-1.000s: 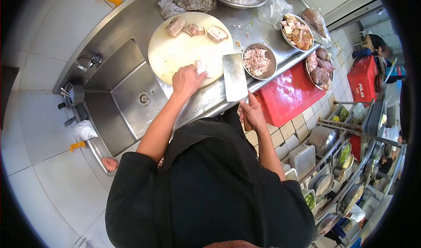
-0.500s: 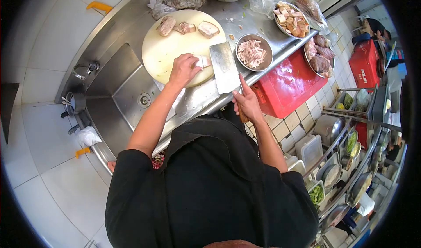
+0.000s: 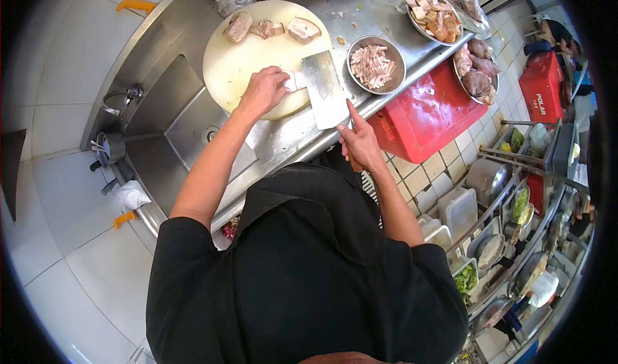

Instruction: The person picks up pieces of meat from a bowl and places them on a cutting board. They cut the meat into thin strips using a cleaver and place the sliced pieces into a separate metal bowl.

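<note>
My left hand (image 3: 265, 91) presses with closed fingers on a small pale piece of meat (image 3: 295, 81) at the right side of a round cutting board (image 3: 257, 58). Wrapped round the wooden handle of a cleaver (image 3: 325, 90), my right hand (image 3: 360, 144) is just off the board's lower right. The cleaver's broad blade stands by the right end of the meat piece. Farther up the board lie a meat chunk (image 3: 239, 27), a smaller piece (image 3: 267, 28) and a thick slice (image 3: 304, 30). Right of the blade, a steel bowl (image 3: 400, 74) holds meat strips.
A steel sink (image 3: 151, 129) is on the left. Bowls of cut meat (image 3: 440, 21) and larger meat chunks (image 3: 476, 74) stand at the right, by a red container lid (image 3: 428, 110). Shelves with pans and tubs are at the far right, and a person (image 3: 559, 34) is in the background.
The whole view has shifted slightly, with the board and bowls a little higher in the picture. Both hands keep their holds on the meat and the cleaver.
</note>
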Tool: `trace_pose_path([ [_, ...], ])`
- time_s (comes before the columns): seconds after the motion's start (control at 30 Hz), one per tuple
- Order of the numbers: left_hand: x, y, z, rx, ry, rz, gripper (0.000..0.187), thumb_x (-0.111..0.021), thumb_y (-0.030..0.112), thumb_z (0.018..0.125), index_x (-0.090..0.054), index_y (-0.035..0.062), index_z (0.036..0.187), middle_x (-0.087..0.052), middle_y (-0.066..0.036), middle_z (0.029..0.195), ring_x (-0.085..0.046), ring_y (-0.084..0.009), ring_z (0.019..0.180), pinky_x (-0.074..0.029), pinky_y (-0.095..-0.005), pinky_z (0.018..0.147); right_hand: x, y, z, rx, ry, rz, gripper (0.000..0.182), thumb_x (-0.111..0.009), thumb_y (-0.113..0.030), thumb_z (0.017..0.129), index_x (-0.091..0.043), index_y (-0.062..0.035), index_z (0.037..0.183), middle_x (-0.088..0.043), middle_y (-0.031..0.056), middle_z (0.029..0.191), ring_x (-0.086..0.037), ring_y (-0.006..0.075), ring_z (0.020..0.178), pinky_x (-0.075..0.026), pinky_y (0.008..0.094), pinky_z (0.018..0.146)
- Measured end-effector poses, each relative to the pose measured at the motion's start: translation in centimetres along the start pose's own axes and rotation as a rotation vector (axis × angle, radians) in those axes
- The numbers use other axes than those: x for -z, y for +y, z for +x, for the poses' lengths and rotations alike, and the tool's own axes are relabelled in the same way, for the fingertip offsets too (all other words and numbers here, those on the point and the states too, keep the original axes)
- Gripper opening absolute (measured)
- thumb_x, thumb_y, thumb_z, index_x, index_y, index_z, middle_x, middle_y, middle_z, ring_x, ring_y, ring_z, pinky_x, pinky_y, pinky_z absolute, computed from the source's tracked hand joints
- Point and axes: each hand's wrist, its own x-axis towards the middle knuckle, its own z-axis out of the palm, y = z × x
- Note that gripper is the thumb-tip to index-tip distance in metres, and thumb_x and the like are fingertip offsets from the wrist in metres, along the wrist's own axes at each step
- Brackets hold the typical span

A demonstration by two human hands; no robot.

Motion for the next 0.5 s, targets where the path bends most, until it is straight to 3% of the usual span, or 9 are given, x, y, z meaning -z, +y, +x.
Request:
trace_pose_path([
  [0.5,0.2,1.0,-0.1,0.073,-0.002,-0.053,0.03,-0.076,0.01,0.082,-0.074,0.0006,0.11,-0.069,-0.017,0.115,-0.064,-0.0368,0.108,-0.052,-0.0448,0.096,-0.5,-0.4,2.0,-0.019,-0.014,-0.022,0.077,-0.061,-0.016,0.102,-0.022,-0.0272,0.167,-0.056,0.0021,0.072,-0.053,0.0108,0.051,-0.047,0.0282,0.044],
])
